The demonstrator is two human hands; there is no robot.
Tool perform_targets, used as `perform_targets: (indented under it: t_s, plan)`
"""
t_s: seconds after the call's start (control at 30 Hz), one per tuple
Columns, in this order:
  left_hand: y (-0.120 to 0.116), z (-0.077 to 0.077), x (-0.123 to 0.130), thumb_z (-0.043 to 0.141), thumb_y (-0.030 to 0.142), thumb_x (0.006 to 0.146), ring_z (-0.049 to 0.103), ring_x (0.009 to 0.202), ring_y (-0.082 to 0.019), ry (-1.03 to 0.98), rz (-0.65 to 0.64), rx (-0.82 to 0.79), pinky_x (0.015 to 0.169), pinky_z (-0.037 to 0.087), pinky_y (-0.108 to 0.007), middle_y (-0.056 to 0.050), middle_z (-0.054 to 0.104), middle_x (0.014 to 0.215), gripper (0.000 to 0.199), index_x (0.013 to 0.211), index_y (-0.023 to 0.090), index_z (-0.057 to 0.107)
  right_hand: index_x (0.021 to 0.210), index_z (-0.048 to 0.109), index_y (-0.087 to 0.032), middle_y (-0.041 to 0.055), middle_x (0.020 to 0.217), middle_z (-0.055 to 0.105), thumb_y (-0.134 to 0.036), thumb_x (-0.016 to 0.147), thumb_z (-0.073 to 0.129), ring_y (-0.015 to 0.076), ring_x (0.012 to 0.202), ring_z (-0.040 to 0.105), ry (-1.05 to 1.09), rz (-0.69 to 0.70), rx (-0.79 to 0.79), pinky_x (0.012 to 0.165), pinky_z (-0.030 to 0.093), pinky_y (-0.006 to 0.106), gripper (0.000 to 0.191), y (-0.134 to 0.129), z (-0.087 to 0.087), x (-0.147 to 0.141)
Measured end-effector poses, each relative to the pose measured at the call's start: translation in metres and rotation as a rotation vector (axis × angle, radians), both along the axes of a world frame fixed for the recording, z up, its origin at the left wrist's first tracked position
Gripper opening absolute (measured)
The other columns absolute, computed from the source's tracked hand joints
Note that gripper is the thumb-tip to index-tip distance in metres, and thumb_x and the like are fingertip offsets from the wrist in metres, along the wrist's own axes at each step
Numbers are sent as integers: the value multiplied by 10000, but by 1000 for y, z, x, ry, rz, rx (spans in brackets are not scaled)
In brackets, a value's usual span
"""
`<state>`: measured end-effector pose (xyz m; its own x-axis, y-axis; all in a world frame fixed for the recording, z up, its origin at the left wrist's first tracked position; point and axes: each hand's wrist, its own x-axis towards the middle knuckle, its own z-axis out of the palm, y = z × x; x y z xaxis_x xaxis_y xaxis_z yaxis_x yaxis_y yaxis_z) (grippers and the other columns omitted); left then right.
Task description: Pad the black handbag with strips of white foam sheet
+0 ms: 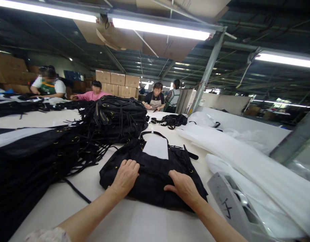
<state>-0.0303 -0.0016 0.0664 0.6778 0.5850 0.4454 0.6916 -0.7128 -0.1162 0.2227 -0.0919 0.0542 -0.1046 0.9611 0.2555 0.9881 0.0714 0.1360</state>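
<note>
Across the black bag [155, 181], both hands [126, 176] [183, 186] resting, right thumb spread from fingers.

On the table [116, 220], a bag [155, 188] is lying between a pile of bags [23, 161] on the left and plastic sheeting [255, 161] on the right.

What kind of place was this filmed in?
Probably a bag factory or packing workshop: black bags in a pile, stacked cardboard boxes, and several people along long worktables.
</note>
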Motion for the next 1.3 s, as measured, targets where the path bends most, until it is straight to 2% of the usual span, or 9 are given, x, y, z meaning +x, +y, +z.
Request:
perform_targets:
  t_s: [0.13, 0.27, 0.33, 0.5, 0.67, 0.93, 1.1, 1.23, 1.3]
  plan:
    - [-9, -7, 23, 739, 512, 808, 544, 929, -268, -47, -75, -42, 842, 406, -413, -63, 605, 1006, 472, 1092, 184, 553, 904, 559, -178, 88, 888, 677, -479, 832, 713, 289, 812, 682, 60, 6, -35, 658, 456, 338, 345, 5, -1, 8]
    - [1, -22, 31, 753, 526, 792, 531, 912, -268, -93, -92, -66, 830, 399, -408, -52, 585, 966, 441, 1002, 194, 552, 994, 517, -226, -4, 931, 679, -342, 824, 742, 180, 848, 670, 176, 115, -139, 704, 467, 249, 305, 1, 22, 20]
    - [5, -25, 30, 766, 503, 789, 525, 902, -261, -106, -114, -67, 821, 396, -399, -44, 577, 956, 430, 981, 194, 539, 1032, 497, -244, -31, 936, 670, -255, 750, 779, 160, 843, 658, 225, 150, -225, 703, 460, 228, 398, -3, 36, 23]
    - [4, -24, 25, 783, 430, 796, 517, 824, -248, -91, -187, -29, 737, 380, -381, -33, 576, 877, 363, 867, 196, 515, 1158, 494, -218, 47, 982, 679, -189, 542, 868, 273, 896, 662, 108, 52, -342, 684, 425, 299, 722, -18, 53, 17]
    - [3, -28, 23, 742, 346, 851, 516, 763, -234, -57, -284, 20, 665, 334, -369, -19, 581, 804, 284, 798, 208, 499, 1037, 544, -223, 40, 876, 706, -107, 597, 835, 292, 826, 691, -52, -152, -295, 602, 357, 287, 540, -37, 42, 28]
    - [4, -30, 26, 742, 284, 851, 523, 724, -216, -53, -308, 67, 643, 310, -360, -11, 593, 780, 279, 774, 205, 486, 877, 559, -237, -29, 790, 694, -217, 708, 781, 205, 769, 689, -11, -103, -247, 557, 299, 252, 280, -30, 38, 48]
    - [3, -29, 24, 734, 293, 858, 524, 724, -216, -62, -302, 84, 645, 311, -363, -9, 596, 785, 279, 772, 206, 483, 956, 553, -222, 26, 910, 663, -250, 689, 809, 239, 829, 647, -93, -18, -83, 631, 358, 301, 371, -23, 32, 11]
    - [3, -31, 23, 693, 304, 884, 509, 717, -215, -63, -326, 95, 646, 315, -371, -11, 583, 771, 260, 766, 205, 484, 891, 587, -203, 33, 867, 673, -93, 829, 628, 209, 753, 622, -136, 103, 29, 663, 385, 329, 133, -36, -1, 2]
    - [3, -31, 22, 673, 308, 891, 499, 716, -213, -58, -355, 100, 646, 316, -374, -11, 576, 770, 252, 762, 206, 483, 985, 623, -193, 50, 942, 713, -60, 900, 487, 200, 800, 628, -151, 267, 217, 732, 404, 343, 208, -48, -17, 9]
